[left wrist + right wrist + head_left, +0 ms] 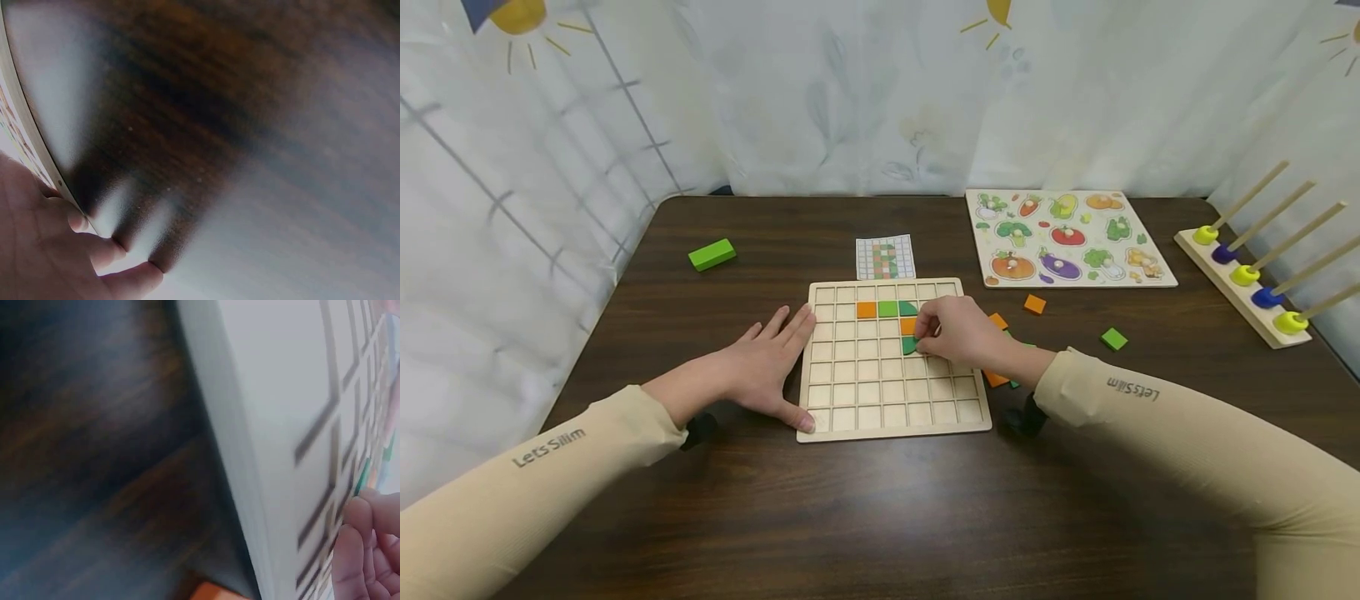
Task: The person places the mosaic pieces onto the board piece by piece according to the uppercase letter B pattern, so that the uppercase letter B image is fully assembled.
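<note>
A wooden grid board (pixel 868 371) lies on the dark table. My left hand (pixel 767 367) rests along its left edge, fingers and thumb spread; in the left wrist view its fingertips touch the tabletop beside the rim. My right hand (pixel 955 332) is over the upper right of the grid, thumb and fingers pinching a dark green rounded piece (pixel 909 345) at a cell. Above that piece sit an orange tile (pixel 908 326) and another dark green rounded piece (pixel 907 308). To their left are a light green square (pixel 887 309) and an orange square (pixel 867 310).
A pattern card (pixel 885 257) lies behind the board. Loose orange tiles (pixel 996 378) and green ones lie partly under the right forearm, with a green square (pixel 1114 338) farther right. Around them are a green block (pixel 712 255), a vegetable puzzle (pixel 1071 242) and a peg stand (pixel 1243 287).
</note>
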The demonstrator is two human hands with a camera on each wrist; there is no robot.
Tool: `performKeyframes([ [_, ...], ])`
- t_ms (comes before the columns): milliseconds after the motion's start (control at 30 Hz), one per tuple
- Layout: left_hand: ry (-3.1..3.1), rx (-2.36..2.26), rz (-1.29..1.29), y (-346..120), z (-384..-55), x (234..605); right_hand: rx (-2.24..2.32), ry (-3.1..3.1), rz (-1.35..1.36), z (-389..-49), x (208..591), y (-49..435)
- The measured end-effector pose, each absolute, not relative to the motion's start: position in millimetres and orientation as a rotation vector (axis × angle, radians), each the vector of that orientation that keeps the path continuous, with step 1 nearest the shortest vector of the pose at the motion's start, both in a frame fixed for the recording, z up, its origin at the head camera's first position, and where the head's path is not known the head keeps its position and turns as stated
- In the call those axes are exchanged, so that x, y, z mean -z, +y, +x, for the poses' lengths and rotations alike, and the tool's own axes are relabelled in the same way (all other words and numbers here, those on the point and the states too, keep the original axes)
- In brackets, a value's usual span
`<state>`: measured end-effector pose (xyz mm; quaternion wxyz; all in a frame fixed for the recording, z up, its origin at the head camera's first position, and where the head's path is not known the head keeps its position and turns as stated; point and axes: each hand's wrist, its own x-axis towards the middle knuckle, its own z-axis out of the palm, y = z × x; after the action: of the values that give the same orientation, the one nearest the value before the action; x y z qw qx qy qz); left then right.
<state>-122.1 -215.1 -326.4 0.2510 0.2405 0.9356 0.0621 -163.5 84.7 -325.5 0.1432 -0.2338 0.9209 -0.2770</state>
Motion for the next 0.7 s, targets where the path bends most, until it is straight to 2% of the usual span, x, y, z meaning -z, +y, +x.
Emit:
performKeyframes([
  [200,2.543,-0.161,0.648,-214.6,-122.1,328.2,0.826,2.653,-0.636,-164.0,317.7,100.4],
  [433,2.543,-0.145,0.650,-214.2,-122.7,328.2,0.853,2.657,-0.708,-171.9,314.9,144.4],
  [700,2.550,-0.137,0.650,-216.2,-123.8,329.5,0.877,2.648,-0.650,-170.3,309.2,185.9],
])
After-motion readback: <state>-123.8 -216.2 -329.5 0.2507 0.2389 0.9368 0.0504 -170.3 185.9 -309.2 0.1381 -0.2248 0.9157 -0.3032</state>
